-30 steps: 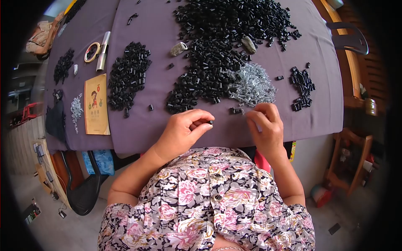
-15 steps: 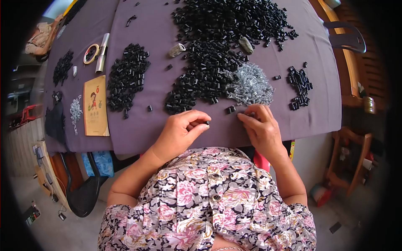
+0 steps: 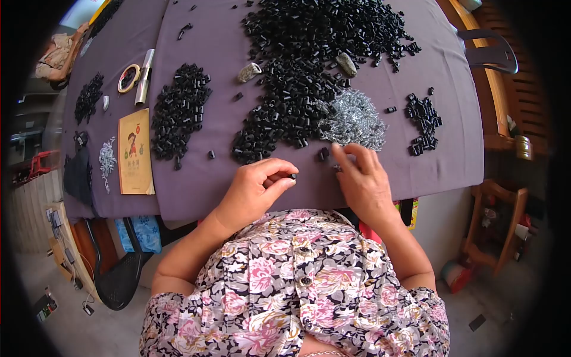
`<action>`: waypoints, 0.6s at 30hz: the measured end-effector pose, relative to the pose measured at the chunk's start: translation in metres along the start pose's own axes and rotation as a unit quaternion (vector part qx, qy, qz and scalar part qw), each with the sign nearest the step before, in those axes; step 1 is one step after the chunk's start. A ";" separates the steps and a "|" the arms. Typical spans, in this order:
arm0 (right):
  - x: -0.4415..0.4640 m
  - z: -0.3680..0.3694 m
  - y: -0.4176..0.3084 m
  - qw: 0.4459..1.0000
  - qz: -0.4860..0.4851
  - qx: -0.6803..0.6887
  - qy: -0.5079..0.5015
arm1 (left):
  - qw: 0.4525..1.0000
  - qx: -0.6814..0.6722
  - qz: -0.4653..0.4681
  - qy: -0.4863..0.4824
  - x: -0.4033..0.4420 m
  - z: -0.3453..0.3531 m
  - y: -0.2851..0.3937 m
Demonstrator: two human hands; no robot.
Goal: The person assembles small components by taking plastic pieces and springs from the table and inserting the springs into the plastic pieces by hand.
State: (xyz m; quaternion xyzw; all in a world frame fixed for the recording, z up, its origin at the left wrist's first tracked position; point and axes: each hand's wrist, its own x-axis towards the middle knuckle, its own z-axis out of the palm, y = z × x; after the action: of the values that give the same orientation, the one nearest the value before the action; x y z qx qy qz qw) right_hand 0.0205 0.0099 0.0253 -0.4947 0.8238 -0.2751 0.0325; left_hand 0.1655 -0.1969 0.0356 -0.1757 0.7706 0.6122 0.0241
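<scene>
My left hand [image 3: 253, 184] pinches a small black cylindrical piece [image 3: 293, 176] between thumb and fingertips, just above the near part of the table. To the right, my right hand [image 3: 366, 181] has its index finger and thumb apart, at the near edge of a pile of small silver springs [image 3: 354, 122]. A tiny silvery thing [image 3: 338, 168] shows by its thumb; whether the hand touches it I cannot tell. A loose black piece [image 3: 323, 154] lies just left of the index fingertip. Beyond both hands spreads a large heap of black cylindrical pieces [image 3: 285, 110].
The purple-grey cloth [image 3: 220, 128] also bears a second black heap [image 3: 180, 110], a small group of black pieces [image 3: 423, 125] at right, two greyish lumps, a yellow booklet [image 3: 136, 154], a tape roll [image 3: 129, 78] and a silvery tube [image 3: 144, 77]. Chairs stand around the table.
My right hand has moved slightly left, its index finger lifting away from the thumb. The loose black piece has shifted a little. My left hand keeps its pinch in about the same place.
</scene>
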 end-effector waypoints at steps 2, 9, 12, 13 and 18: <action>-0.006 0.000 0.012 0.997 0.027 0.000 0.078 | 1.000 -0.003 -0.005 0.003 -0.002 -0.002 -0.003; -0.005 -0.003 0.018 0.997 0.028 -0.052 0.059 | 1.000 -0.013 -0.002 -0.008 0.002 0.002 -0.004; -0.002 0.003 0.012 0.999 0.003 -0.003 0.036 | 1.000 -0.006 0.002 -0.008 0.003 0.003 0.000; -0.001 0.003 0.014 0.998 0.011 0.001 0.056 | 1.000 -0.004 0.001 -0.008 0.002 0.003 0.001; -0.002 -0.004 0.025 0.992 0.073 0.035 0.100 | 0.999 -0.021 -0.030 -0.010 -0.002 -0.001 -0.008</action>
State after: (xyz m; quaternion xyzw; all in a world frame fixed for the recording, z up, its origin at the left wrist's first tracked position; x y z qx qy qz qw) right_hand 0.0002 0.0218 0.0163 -0.4017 0.8468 -0.3485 -0.0131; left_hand 0.1703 -0.1991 0.0286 -0.1926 0.7517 0.6290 0.0466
